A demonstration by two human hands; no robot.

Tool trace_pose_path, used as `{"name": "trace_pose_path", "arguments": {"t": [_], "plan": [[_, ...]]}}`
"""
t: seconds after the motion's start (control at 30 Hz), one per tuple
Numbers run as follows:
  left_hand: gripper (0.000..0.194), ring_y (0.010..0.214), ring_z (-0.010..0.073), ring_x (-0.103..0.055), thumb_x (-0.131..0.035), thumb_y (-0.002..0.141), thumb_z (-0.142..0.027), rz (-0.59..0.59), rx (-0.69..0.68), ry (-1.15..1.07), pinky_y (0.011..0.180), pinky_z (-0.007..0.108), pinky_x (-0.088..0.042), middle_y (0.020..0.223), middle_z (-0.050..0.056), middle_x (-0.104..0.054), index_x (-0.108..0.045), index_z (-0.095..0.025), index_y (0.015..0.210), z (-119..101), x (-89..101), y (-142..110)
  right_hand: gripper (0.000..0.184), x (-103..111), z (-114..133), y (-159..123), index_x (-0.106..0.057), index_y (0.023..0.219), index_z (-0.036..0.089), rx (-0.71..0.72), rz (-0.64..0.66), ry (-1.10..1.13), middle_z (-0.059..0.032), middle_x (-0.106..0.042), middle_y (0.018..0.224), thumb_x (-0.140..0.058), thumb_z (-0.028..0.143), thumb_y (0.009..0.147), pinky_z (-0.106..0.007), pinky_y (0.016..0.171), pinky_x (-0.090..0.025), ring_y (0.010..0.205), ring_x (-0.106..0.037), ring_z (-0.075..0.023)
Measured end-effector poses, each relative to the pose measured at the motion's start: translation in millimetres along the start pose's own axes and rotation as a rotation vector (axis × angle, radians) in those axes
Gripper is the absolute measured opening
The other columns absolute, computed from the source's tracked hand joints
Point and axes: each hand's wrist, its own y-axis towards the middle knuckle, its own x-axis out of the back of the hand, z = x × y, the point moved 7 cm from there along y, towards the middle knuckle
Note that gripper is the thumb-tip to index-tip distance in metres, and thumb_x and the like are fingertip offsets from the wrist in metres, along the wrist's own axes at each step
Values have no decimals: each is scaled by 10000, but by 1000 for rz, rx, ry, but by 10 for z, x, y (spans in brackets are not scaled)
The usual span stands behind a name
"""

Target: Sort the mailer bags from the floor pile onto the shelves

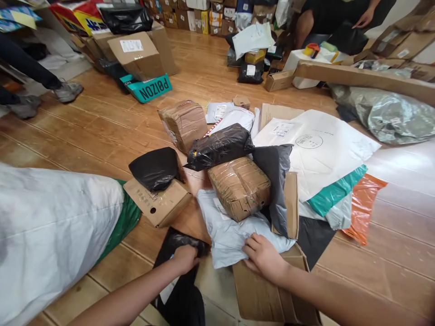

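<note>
My left hand (186, 259) is closed on the top part of a black plastic mailer bag (175, 236), which has a white label lower down. Curled fingers of my right hand (265, 256) grip the near edge of a pale blue mailer bag (226, 244). Resting on that pale bag is a taped brown parcel (239, 188), with a black-wrapped parcel (220, 146) just behind it. A dark grey mailer (277, 194) leans at its right. Beneath my right forearm is a brown cardboard box (260, 294). My right thumb is partly hidden.
A large white sack (61, 222) lies at the left, beside a flat carton (158, 203) bearing a black parcel. White (312, 154) and orange (365, 203) mailers spread to the right. Farther off are stacked boxes (142, 54), another person's shoes (68, 90) and a seated person (326, 22).
</note>
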Motion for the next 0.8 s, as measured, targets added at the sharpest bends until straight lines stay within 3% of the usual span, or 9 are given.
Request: {"name": "trace_pose_path", "arguments": {"t": [0.1,0.17,0.23,0.3,0.37,0.47,0.6,0.7,0.8], "plan": [[405,915,302,-682,-568,775,-600,39,-55,-181,886,407,-474,832,121,-729,-625,-203,720,-260,10,-45,174,-10,-12,90,-588,723,167,83,-23,-41,-44,-612,751,-576,147,895,-340,674,-325,769,-472,-190],[661,906,270,-692,-292,828,-758,86,-19,-338,839,377,-509,900,138,-738,-633,-192,834,-333,57,-109,208,120,164,97,-564,734,170,150,-59,19,-33,-599,746,-514,136,932,-334,670,-302,756,-453,-175],[866,991,255,-691,-144,775,-863,286,58,-653,838,356,-532,1041,143,-738,-646,-188,980,-414,-58,-242,218,275,508,62,-540,753,175,269,-100,129,-17,-575,739,-465,158,957,-334,660,-285,739,-436,-163],[872,1075,254,-674,-333,697,-914,493,162,-1037,873,343,-535,1117,123,-732,-641,-202,1095,-542,-258,-440,202,387,909,2,-534,776,175,410,-146,203,-4,-547,727,-461,197,964,-338,639,-266,726,-423,-157],[809,1106,283,-660,-615,623,-815,537,232,-1332,904,357,-529,1108,129,-737,-631,-191,1137,-648,-414,-592,206,419,1240,-62,-535,765,171,552,-200,202,7,-512,699,-480,214,959,-336,615,-246,707,-408,-151],[615,1012,308,-681,-700,657,-596,278,202,-1479,859,382,-541,1016,146,-745,-631,-158,1082,-611,-440,-625,206,315,1415,-82,-536,736,165,619,-224,124,11,-477,683,-514,192,939,-329,608,-238,695,-398,-149],[237,755,240,-654,-566,624,-244,-108,160,-1349,697,333,-518,773,64,-692,-604,-180,849,-317,-190,-551,146,170,1343,-68,-540,756,165,561,-139,39,-2,-517,727,-577,184,896,-337,636,-257,747,-431,-165],[177,626,199,-566,-484,505,-137,-231,160,-1198,601,303,-444,586,-6,-560,-529,-207,662,-135,28,-584,149,219,1394,-179,-572,791,176,587,-119,47,-20,-572,773,-565,239,926,-342,645,-285,783,-473,-178],[170,744,233,-605,-506,494,-133,-306,96,-1068,691,313,-463,648,1,-623,-567,-206,636,-73,278,-808,168,305,1554,-407,-587,774,205,725,-127,140,-24,-624,830,-569,267,929,-340,650,-332,803,-512,-171]]}}
